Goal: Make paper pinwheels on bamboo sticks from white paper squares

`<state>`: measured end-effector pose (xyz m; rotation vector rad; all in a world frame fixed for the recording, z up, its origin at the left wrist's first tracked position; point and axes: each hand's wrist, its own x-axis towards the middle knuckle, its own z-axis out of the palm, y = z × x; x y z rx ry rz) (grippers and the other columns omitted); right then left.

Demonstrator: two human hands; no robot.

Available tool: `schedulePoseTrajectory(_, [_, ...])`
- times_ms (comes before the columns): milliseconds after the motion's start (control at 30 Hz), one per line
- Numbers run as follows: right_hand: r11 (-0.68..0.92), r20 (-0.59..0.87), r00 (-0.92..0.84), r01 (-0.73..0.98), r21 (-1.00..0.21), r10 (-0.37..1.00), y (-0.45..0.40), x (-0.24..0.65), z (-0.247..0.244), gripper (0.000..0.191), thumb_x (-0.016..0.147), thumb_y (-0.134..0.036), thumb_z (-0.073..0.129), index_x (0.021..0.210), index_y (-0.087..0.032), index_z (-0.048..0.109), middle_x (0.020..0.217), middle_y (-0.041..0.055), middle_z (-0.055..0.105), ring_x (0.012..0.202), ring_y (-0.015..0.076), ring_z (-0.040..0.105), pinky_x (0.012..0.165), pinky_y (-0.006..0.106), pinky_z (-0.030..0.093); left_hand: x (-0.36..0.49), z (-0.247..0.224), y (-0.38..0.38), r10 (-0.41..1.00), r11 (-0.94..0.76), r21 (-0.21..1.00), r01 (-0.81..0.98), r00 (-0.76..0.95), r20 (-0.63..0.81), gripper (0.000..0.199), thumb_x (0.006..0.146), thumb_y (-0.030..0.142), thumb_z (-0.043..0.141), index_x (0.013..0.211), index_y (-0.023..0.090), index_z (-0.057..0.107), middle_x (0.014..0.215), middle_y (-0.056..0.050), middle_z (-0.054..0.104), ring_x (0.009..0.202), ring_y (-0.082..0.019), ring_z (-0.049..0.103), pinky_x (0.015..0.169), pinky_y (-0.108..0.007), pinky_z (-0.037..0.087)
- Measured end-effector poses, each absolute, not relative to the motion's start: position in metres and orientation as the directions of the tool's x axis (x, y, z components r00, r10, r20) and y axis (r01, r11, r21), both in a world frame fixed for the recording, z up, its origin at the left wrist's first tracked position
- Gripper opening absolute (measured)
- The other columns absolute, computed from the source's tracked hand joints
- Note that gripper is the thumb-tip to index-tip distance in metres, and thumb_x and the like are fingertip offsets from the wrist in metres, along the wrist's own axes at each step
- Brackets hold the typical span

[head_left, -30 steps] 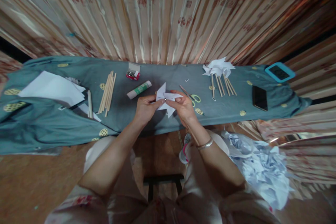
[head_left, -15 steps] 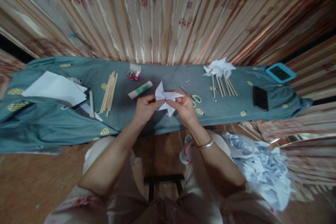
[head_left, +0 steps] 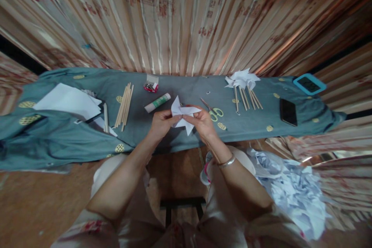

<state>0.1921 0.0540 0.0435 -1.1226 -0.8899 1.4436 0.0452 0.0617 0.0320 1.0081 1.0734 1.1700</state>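
A white paper pinwheel [head_left: 186, 111] is held over the table's near edge, its folded blades spread out. My left hand [head_left: 161, 123] is closed on its left side, and my right hand [head_left: 203, 121] on its right. Both thumbs press at the pinwheel's centre and cover it. Green-handled scissors [head_left: 212, 111] lie just right of my right hand. A glue stick [head_left: 157, 102] with a green label rests beyond my left hand, near a small open red-and-white box [head_left: 151, 83] of metal pins.
Wooden sticks [head_left: 124, 106] and white paper sheets [head_left: 68, 100] lie on the left. Finished pinwheels on sticks [head_left: 243, 81], a black phone [head_left: 288, 111] and a blue-framed device [head_left: 309, 84] are on the right. A bag of folded paper [head_left: 293, 190] stands at lower right.
My thumbs have closed in over the pinwheel's centre, hiding the dark pin head seen there before. The view has shifted slightly; the things on the table stay put.
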Motion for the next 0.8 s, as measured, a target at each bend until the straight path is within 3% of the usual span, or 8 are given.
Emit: schedulePoseTrajectory(800, [-0.253,-0.215,-0.147,-0.331,-0.909,0.965,0.056,0.171,0.033,0.052,0.048,-0.032,0.090,0.093,-0.019,0.067,0.076,-0.0019,0.076,0.062,0.0143,0.068,0.065,0.027,0.054,0.023,0.033,0.056,0.985,0.174,0.955,-0.239,0.021,-0.174,0.042,0.040,0.042,0.089,0.067,0.012,0.076,0.061,0.000,0.068,0.055,-0.011,0.053,0.057,-0.025,0.044])
